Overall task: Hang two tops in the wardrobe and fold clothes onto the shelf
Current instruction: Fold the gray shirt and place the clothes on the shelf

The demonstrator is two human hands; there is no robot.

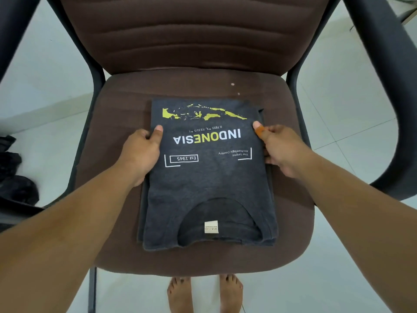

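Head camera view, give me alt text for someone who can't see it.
Two hands, left hand and right hand, grip the side edges of a folded dark grey T-shirt printed "INDONESIA", lying on a brown chair seat. Bare feet show below; dark clothes lie left.

Soft, even daylight is filling the view, bright on the pale floor tiles (352, 91) and dimmer on the brown chair seat (203, 86). No hard shadows are showing; only a faint shade is lying under the folded shirt (207, 188) between the two hands. Wide-angle distortion is bending the chair armrests (383, 86) outward at the edges. The forearms nearest the camera are looking slightly soft, while the print on the shirt is reading sharp. No glare is showing.
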